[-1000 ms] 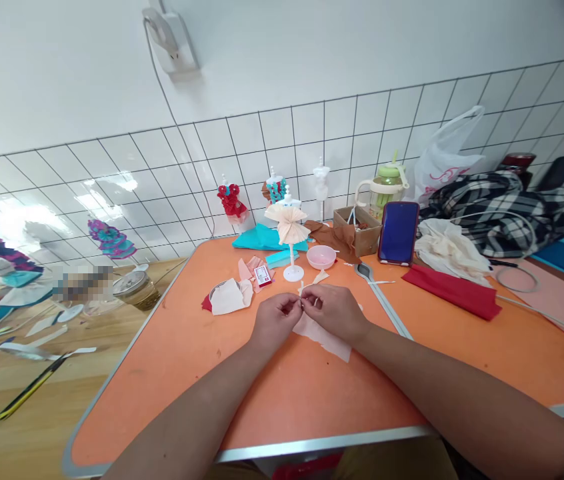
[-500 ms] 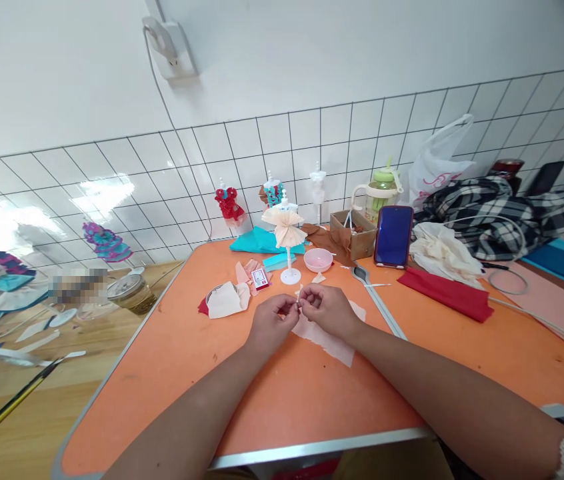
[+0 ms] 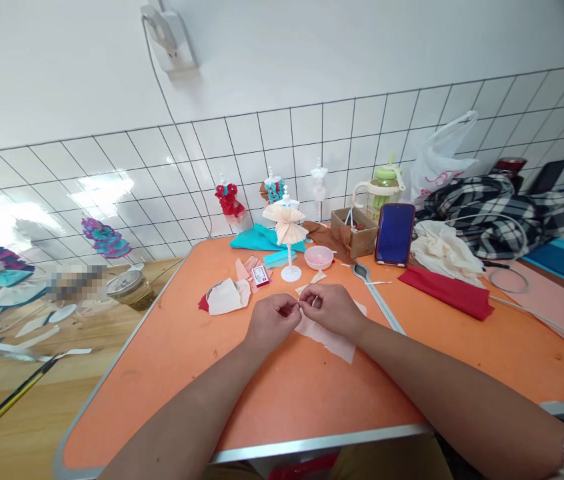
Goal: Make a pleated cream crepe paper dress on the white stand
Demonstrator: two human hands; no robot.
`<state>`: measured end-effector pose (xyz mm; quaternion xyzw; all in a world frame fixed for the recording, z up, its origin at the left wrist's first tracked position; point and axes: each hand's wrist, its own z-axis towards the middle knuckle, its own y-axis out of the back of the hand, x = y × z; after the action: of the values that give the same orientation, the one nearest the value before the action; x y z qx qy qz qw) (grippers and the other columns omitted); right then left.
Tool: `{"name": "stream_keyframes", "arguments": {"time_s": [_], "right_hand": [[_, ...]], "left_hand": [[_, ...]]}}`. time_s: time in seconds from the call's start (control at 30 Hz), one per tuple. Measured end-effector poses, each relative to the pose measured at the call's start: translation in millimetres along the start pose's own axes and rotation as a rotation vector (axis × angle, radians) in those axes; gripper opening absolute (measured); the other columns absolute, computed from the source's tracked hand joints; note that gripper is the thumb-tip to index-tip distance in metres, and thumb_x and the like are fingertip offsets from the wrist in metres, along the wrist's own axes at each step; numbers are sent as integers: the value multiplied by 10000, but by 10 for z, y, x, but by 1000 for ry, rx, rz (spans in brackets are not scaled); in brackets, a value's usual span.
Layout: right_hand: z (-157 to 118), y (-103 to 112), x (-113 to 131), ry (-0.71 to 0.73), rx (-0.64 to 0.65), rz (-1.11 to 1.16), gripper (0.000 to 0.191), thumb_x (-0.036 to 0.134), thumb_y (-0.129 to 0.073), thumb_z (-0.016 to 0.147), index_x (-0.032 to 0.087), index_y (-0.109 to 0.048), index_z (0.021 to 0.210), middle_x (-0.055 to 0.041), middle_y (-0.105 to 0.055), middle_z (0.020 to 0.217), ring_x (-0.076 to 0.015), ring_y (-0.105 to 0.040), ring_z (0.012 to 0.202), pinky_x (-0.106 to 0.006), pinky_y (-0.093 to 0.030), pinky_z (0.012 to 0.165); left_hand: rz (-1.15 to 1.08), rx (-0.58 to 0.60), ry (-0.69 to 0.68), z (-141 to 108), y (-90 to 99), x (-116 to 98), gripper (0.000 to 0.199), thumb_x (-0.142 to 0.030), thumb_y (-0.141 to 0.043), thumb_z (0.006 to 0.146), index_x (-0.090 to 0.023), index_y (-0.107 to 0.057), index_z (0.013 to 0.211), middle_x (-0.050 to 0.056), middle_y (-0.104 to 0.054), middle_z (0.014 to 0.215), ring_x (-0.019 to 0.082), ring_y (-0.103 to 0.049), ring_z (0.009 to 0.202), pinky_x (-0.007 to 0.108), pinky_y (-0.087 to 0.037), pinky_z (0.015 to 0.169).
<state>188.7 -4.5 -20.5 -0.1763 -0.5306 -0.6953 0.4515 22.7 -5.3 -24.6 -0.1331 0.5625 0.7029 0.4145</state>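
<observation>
My left hand (image 3: 273,320) and my right hand (image 3: 333,310) meet fingertip to fingertip above the orange table (image 3: 262,407). Both are closed in a pinch; whatever sits between the fingertips is too small to make out. Under my right hand lies a pale pink piece of fabric or paper (image 3: 329,341), partly covered by the hand. Just beyond the fingers stands a small white dress-form stand (image 3: 291,272) wearing a cream pleated piece (image 3: 288,223). A cream scrap (image 3: 316,280) rests near my right fingers, in front of a pink bowl (image 3: 319,257).
Left of the hands are a cream cloth (image 3: 229,297) and a small red-and-white box (image 3: 260,276). A phone (image 3: 395,233) stands upright by a cardboard box (image 3: 357,233). Folded red fabric (image 3: 446,293) lies to the right. A yellow-black cutter (image 3: 22,390) is on the wooden table.
My hands stay together, with the fingertips shifting slightly. The cream scrap beyond my right fingers shows more now. The view has moved a little.
</observation>
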Motion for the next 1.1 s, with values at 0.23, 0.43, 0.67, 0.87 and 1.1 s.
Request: {"name": "stream_keyframes", "arguments": {"time_s": [0.23, 0.43, 0.67, 0.87, 1.1], "right_hand": [[8, -97, -8, -157, 20, 311, 21, 207, -527, 698, 187, -528, 692, 43, -551, 635, -79, -534, 509, -186, -430, 495], [50, -63, -58, -367, 166, 699, 103, 265, -557, 714, 178, -538, 766, 27, -574, 634, -65, -520, 462, -190, -470, 479], [46, -38, -72, -263, 26, 483, 131, 282, -583, 717, 169, -624, 771, 12, -598, 628, -83, -536, 481, -199, -468, 482], [-9, -72, 20, -117, -52, 276, 135, 259, -555, 752, 190, -663, 793, 10, -629, 640, -99, -563, 526, -203, -457, 519], [-38, -28, 65, 7, -73, 92, 153, 223, -545, 783, 234, -691, 828, 8, -699, 762, -121, -612, 632, -229, -461, 607]], "left_hand": [[-95, -18, 11, 24, 0, -11, 111, -186, -516, 711, -173, -619, 671, -9, -620, 617, 107, -547, 563, 194, -423, 532], [-205, 0, 16, 48, 32, -12, 123, -223, -541, 731, -168, -639, 682, 9, -643, 638, 116, -562, 577, 199, -437, 543], [-125, 62, -27, 37, 90, -30, 245, -354, -484, 833, -191, -667, 828, 38, -686, 758, 149, -611, 691, 225, -463, 606], [-75, 32, -18, 35, 76, 18, 215, -316, -478, 834, -189, -648, 801, 29, -671, 724, 140, -601, 654, 226, -466, 596], [-130, 11, -20, 32, 82, 16, 179, -267, -502, 805, -177, -650, 759, 26, -664, 689, 136, -602, 635, 218, -473, 584]]}}
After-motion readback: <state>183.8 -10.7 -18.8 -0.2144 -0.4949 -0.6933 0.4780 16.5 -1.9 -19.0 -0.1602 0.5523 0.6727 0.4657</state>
